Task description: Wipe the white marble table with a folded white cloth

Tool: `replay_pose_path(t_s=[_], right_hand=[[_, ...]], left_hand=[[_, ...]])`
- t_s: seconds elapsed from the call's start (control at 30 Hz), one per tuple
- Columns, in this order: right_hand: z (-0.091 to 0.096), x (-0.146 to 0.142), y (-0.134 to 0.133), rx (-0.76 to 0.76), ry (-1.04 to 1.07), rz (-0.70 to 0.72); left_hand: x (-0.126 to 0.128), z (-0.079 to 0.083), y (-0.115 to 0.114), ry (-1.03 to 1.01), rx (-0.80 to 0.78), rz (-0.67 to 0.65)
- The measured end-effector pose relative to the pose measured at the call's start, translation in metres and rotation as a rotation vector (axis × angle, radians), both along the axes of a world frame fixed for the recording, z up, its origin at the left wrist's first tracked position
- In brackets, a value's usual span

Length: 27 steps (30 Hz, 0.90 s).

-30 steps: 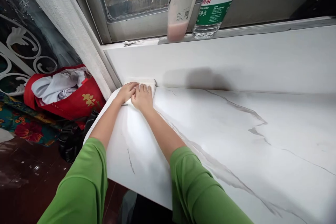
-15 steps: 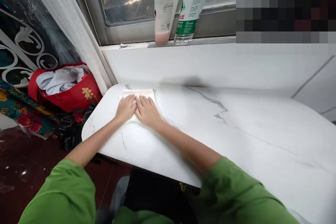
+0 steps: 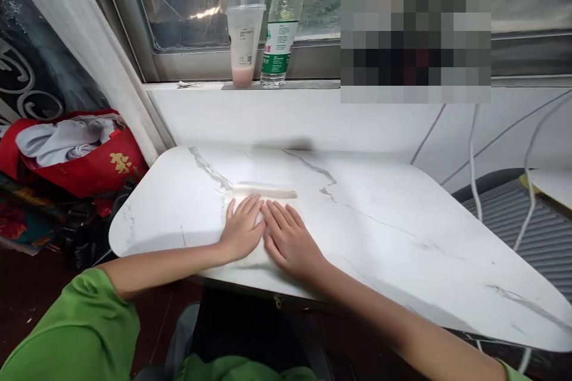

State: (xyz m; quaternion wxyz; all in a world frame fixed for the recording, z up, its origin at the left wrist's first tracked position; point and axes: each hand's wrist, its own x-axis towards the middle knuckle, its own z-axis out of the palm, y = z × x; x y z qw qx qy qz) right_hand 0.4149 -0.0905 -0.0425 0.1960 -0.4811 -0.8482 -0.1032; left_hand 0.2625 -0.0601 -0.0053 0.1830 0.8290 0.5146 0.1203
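My left hand (image 3: 241, 228) and my right hand (image 3: 288, 237) lie flat side by side on a folded white cloth (image 3: 263, 193). The cloth rests on a white marble-patterned table (image 3: 379, 232), near its front edge. Fingers of both hands are stretched out and pressed down on the cloth, thumbs almost touching. Only the far strip of the cloth shows beyond my fingertips. Both forearms come in from green sleeves at the bottom of the view.
A plastic cup with pink drink (image 3: 243, 33) and a water bottle (image 3: 280, 22) stand on the window sill. A red bag of clothes (image 3: 71, 152) sits on the floor left of the table. White cables (image 3: 473, 155) hang at the right, above a grey ribbed surface.
Both hands have slid the cloth from the table's far left corner toward me, to the near middle. The fingers have spread flatter. The view has pulled back and risen.
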Motion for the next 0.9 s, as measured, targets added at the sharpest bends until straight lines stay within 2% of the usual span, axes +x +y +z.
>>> replay_pose_path(t_s=[0.13,0.27,0.4,0.5,0.57,0.67,0.9], right_hand=[[0.003,0.022,0.062,-0.051,-0.060,0.007],[0.004,0.048,0.127,-0.077,-0.062,0.004],[0.003,0.064,0.178,-0.063,0.000,-0.110],[0.003,0.068,0.204,-0.047,0.062,-0.192],[0.005,0.069,0.214,-0.032,0.098,-0.199],[0.008,0.071,0.221,-0.016,0.138,-0.190],[0.009,0.070,0.209,-0.019,0.124,-0.218]], left_hand=[[0.029,-0.007,0.050,0.060,0.120,0.039],[0.057,-0.013,0.110,0.097,0.220,0.045],[0.078,-0.014,0.171,0.068,0.254,-0.014],[0.087,-0.012,0.205,0.038,0.287,-0.051],[0.089,-0.012,0.219,0.031,0.316,-0.049],[0.090,-0.012,0.227,0.047,0.322,-0.049],[0.089,-0.012,0.212,0.106,0.330,-0.059]])
